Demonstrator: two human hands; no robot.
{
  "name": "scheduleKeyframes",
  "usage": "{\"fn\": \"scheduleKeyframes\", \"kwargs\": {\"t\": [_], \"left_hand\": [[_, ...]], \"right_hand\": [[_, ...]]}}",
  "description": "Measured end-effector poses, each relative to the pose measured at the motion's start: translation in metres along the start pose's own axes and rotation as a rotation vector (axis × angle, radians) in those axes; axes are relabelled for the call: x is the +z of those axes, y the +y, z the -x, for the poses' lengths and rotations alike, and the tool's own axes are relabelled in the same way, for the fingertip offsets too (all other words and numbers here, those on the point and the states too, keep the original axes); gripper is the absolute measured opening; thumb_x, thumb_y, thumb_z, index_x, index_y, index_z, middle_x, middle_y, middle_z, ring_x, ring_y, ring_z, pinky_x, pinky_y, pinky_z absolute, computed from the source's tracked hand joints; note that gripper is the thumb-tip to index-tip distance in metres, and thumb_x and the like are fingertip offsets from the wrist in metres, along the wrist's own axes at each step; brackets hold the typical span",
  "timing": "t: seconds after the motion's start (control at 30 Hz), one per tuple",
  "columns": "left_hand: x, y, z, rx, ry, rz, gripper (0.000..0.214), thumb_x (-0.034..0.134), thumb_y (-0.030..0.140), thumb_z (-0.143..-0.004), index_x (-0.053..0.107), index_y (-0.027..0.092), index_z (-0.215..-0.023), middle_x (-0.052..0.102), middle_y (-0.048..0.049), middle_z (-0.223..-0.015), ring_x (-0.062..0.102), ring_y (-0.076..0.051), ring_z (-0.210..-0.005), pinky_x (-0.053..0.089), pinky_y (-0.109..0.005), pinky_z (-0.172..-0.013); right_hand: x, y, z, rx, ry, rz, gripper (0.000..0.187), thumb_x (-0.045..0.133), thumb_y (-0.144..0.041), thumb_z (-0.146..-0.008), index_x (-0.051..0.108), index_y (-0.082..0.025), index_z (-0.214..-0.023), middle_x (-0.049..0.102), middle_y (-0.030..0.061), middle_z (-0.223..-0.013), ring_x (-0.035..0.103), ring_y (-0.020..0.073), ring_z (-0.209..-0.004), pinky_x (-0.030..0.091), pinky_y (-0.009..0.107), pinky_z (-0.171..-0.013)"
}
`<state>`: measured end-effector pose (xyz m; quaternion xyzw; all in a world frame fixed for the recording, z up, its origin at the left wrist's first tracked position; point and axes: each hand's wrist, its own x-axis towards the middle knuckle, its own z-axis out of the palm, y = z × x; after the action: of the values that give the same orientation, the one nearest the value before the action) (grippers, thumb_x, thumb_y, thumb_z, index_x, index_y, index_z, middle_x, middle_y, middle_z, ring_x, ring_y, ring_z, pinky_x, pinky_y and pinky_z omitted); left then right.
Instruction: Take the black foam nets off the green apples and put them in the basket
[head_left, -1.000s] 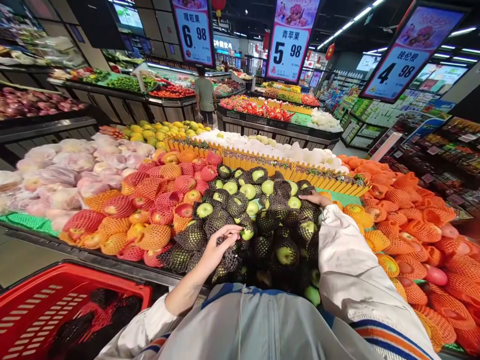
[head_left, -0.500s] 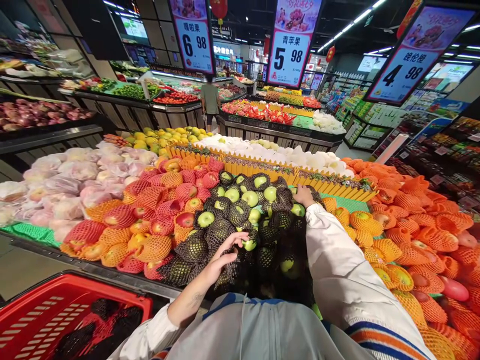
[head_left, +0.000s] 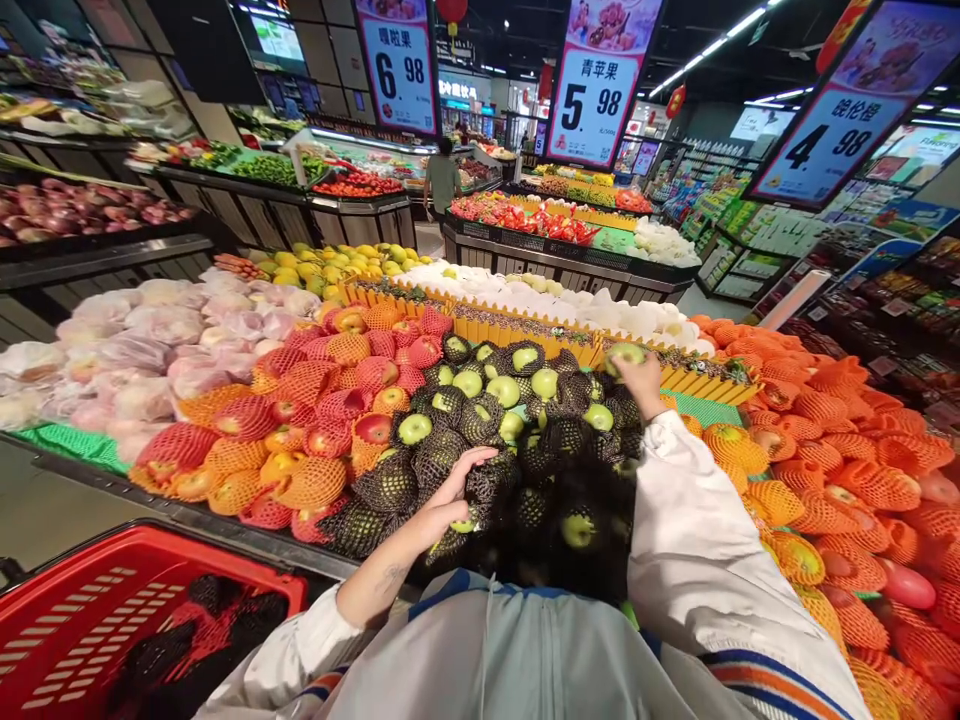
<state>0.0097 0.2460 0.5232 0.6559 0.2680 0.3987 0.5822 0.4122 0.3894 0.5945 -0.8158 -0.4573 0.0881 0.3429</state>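
A heap of green apples in black foam nets (head_left: 517, 430) fills the middle of the fruit stand. My right hand (head_left: 641, 378) is raised at the far side of the heap, near the yellow divider fence (head_left: 525, 325), with its fingers closed round a bare green apple (head_left: 625, 353). My left hand (head_left: 450, 495) rests on the near part of the heap, its fingers curled over a green apple in a black net (head_left: 463, 522).
Red and orange netted apples (head_left: 315, 420) lie to the left, orange netted fruit (head_left: 840, 450) to the right. A red shopping basket (head_left: 90, 620) holding black nets sits at lower left. Price signs hang overhead. Another person (head_left: 442, 185) stands in the far aisle.
My right hand has lifted a green apple off the far side of the heap and raised it. My left hand has slid slightly lower over a netted apple.
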Motion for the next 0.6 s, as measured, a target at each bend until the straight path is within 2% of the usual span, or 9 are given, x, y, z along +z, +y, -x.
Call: {"fn": "scheduleKeyframes", "kwargs": {"t": [0.07, 0.13, 0.2, 0.27, 0.33, 0.4, 0.47, 0.53, 0.6], "left_hand": [[0.005, 0.000, -0.004, -0.054, 0.053, 0.007, 0.060, 0.060, 0.018, -0.072, 0.058, 0.022, -0.132, 0.058, -0.0089, -0.133, 0.049, -0.026, -0.127, 0.031, -0.043, -0.115], [0.012, 0.001, -0.008, -0.112, 0.124, 0.044, 0.049, 0.068, 0.019, -0.074, 0.061, 0.019, -0.123, 0.066, -0.0075, -0.113, 0.059, -0.021, -0.105, 0.044, -0.036, -0.099], [0.020, 0.003, -0.011, -0.172, 0.208, 0.081, 0.043, 0.076, 0.027, -0.073, 0.063, 0.017, -0.113, 0.066, -0.0034, -0.095, 0.060, -0.016, -0.086, 0.047, -0.029, -0.082], [0.028, 0.006, -0.014, -0.214, 0.283, 0.080, 0.038, 0.080, 0.035, -0.073, 0.065, 0.015, -0.101, 0.060, 0.0021, -0.077, 0.053, -0.012, -0.070, 0.042, -0.024, -0.069], [0.037, 0.009, -0.016, -0.241, 0.311, 0.070, 0.036, 0.079, 0.043, -0.073, 0.063, 0.015, -0.089, 0.051, 0.0056, -0.066, 0.045, -0.009, -0.061, 0.036, -0.022, -0.061], [0.045, 0.012, -0.016, -0.254, 0.303, 0.075, 0.038, 0.078, 0.048, -0.074, 0.060, 0.016, -0.083, 0.047, 0.0071, -0.063, 0.039, -0.008, -0.057, 0.032, -0.022, -0.057], [0.054, 0.014, -0.016, -0.252, 0.293, 0.083, 0.039, 0.076, 0.050, -0.075, 0.058, 0.017, -0.082, 0.045, 0.0073, -0.063, 0.037, -0.007, -0.057, 0.031, -0.022, -0.056], [0.061, 0.015, -0.016, -0.235, 0.307, 0.087, 0.039, 0.075, 0.051, -0.077, 0.056, 0.018, -0.082, 0.044, 0.0071, -0.065, 0.036, -0.007, -0.058, 0.030, -0.022, -0.056], [0.068, 0.016, -0.015, -0.214, 0.329, 0.103, 0.041, 0.073, 0.053, -0.079, 0.053, 0.019, -0.084, 0.043, 0.0071, -0.067, 0.035, -0.007, -0.058, 0.029, -0.021, -0.054]], "right_hand": [[-0.030, -0.005, 0.016, 0.012, 0.001, -0.184, 0.069, 0.041, -0.057, -0.094, 0.040, -0.011, -0.144, 0.061, 0.0211, -0.135, 0.067, 0.0273, -0.114, 0.059, 0.045, -0.093], [-0.060, -0.006, 0.047, -0.002, -0.064, -0.389, 0.070, 0.020, -0.064, -0.096, 0.042, -0.018, -0.143, 0.066, 0.0143, -0.129, 0.070, 0.0236, -0.108, 0.062, 0.041, -0.088], [-0.082, -0.003, 0.092, 0.032, -0.256, -0.947, 0.080, 0.039, -0.079, -0.083, 0.052, -0.020, -0.137, 0.065, 0.0132, -0.130, 0.069, 0.0275, -0.112, 0.062, 0.043, -0.090], [-0.092, 0.003, 0.145, 0.026, -0.339, -1.102, 0.094, 0.056, -0.088, -0.067, 0.055, -0.025, -0.137, 0.064, 0.0120, -0.134, 0.069, 0.0292, -0.111, 0.063, 0.043, -0.085], [-0.091, 0.011, 0.199, 0.045, -0.360, -1.082, 0.109, 0.072, -0.087, -0.047, 0.053, -0.033, -0.140, 0.062, 0.0103, -0.137, 0.068, 0.0336, -0.111, 0.063, 0.048, -0.081], [-0.081, 0.020, 0.248, 0.073, -0.306, -1.052, 0.119, 0.068, -0.091, -0.039, 0.048, -0.040, -0.145, 0.062, 0.0094, -0.139, 0.065, 0.0409, -0.118, 0.062, 0.056, -0.081], [-0.067, 0.027, 0.287, 0.098, -0.336, -0.994, 0.123, 0.049, -0.103, -0.039, 0.043, -0.046, -0.148, 0.061, 0.0071, -0.141, 0.059, 0.0447, -0.127, 0.060, 0.063, -0.084], [-0.052, 0.032, 0.315, 0.096, -0.407, -0.955, 0.112, 0.048, -0.101, -0.048, 0.045, -0.049, -0.147, 0.057, 0.0029, -0.147, 0.052, 0.0427, -0.136, 0.056, 0.063, -0.096], [-0.038, 0.036, 0.333, -0.007, -0.525, -0.936, 0.102, 0.051, -0.098, -0.054, 0.047, -0.052, -0.146, 0.046, -0.0060, -0.157, 0.043, 0.0381, -0.146, 0.050, 0.059, -0.110]]}}
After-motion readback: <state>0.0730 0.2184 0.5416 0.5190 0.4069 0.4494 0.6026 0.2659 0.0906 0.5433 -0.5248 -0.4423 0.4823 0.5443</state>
